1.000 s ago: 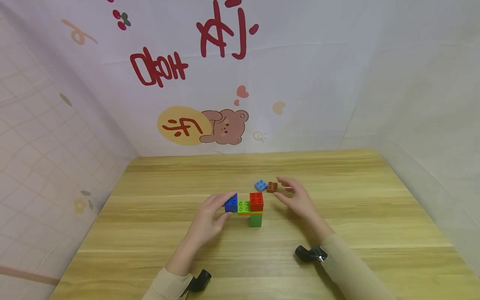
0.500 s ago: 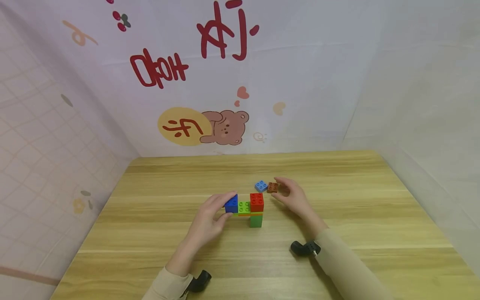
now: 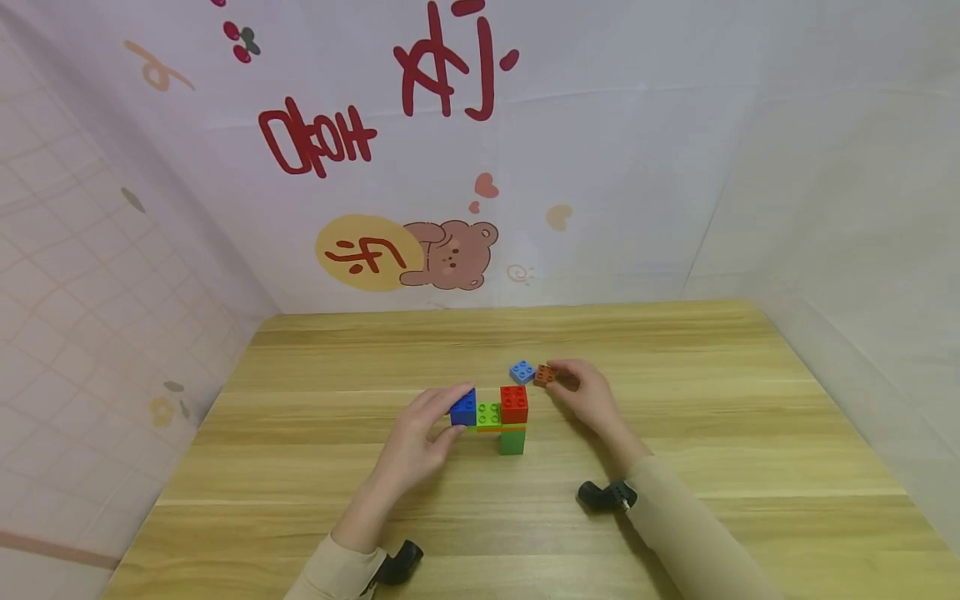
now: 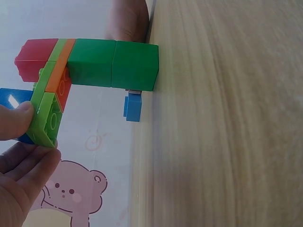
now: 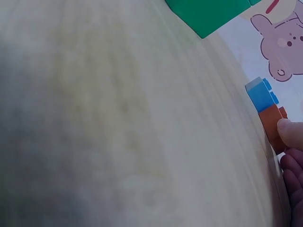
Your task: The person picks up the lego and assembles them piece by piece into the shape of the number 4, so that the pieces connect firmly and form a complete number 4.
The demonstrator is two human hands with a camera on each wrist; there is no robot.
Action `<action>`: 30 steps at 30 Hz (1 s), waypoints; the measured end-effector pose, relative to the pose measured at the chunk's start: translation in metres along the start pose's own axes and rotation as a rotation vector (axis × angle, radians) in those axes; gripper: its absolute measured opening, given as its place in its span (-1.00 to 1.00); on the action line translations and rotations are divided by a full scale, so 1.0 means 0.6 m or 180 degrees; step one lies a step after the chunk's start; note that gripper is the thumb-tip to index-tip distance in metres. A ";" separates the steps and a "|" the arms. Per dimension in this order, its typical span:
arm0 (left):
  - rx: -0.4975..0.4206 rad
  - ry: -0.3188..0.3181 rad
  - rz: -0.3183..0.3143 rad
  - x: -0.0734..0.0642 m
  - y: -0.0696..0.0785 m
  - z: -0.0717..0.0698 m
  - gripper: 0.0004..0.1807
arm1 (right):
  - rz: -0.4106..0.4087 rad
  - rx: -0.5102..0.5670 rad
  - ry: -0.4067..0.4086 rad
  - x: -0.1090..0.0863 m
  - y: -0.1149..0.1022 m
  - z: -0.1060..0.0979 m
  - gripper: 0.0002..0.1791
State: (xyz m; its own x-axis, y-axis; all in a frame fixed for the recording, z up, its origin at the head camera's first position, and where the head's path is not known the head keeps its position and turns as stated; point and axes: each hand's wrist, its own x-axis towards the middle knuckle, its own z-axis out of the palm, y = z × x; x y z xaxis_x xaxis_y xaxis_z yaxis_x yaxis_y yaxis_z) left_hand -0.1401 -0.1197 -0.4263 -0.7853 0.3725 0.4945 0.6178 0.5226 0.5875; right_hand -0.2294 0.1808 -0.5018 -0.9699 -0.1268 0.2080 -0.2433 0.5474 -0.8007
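A small toy-brick structure stands on the table. It has stacked green bricks, an orange plate, lime green bricks and a red brick on top. A dark blue brick sits at its overhanging left end. My left hand grips that end, thumb against the blue brick and fingers under the lime part in the left wrist view. Behind the structure, my right hand pinches a brown brick between thumb and fingers. A light blue brick lies touching or nearly touching the brown one.
The wooden table reaches back to a white cloth wall printed with a bear and red characters. Cloth walls also rise at left and right. A black device sits on the left wrist, another black device on the right.
My right hand has moved slightly left and its fingers have closed onto the brown brick. The left hand keeps its hold on the structure, unmoved.
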 end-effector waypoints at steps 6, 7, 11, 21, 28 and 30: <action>-0.0006 -0.0004 -0.0017 -0.001 0.003 0.000 -0.23 | -0.0055 -0.0025 0.0026 -0.007 0.006 -0.002 -0.59; -0.0005 -0.0006 -0.0013 -0.001 0.003 0.000 -0.23 | -0.0060 -0.0031 0.0023 -0.009 0.006 -0.004 -0.59; 0.0014 -0.0004 -0.0004 -0.002 0.004 0.001 -0.24 | -0.0098 0.0035 0.0009 -0.018 0.006 -0.009 -0.60; 0.0020 0.0012 0.0020 -0.003 0.003 0.003 -0.23 | -0.0274 0.0577 -0.0027 -0.036 -0.036 -0.030 -0.63; 0.0019 0.0019 0.0048 -0.003 0.002 0.004 -0.22 | -0.0717 0.0752 -0.0033 -0.051 -0.112 -0.058 -0.63; 0.0023 0.0020 0.0060 -0.003 0.002 0.005 -0.22 | -0.0851 0.0794 -0.0062 -0.058 -0.142 -0.069 -0.63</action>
State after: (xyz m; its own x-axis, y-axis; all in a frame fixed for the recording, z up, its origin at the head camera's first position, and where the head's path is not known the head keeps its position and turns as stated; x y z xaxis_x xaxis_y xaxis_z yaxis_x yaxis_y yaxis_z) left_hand -0.1383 -0.1173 -0.4283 -0.7733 0.3774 0.5094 0.6321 0.5212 0.5734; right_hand -0.1743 0.1726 -0.4175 -0.8711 -0.2552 0.4195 -0.4813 0.2744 -0.8325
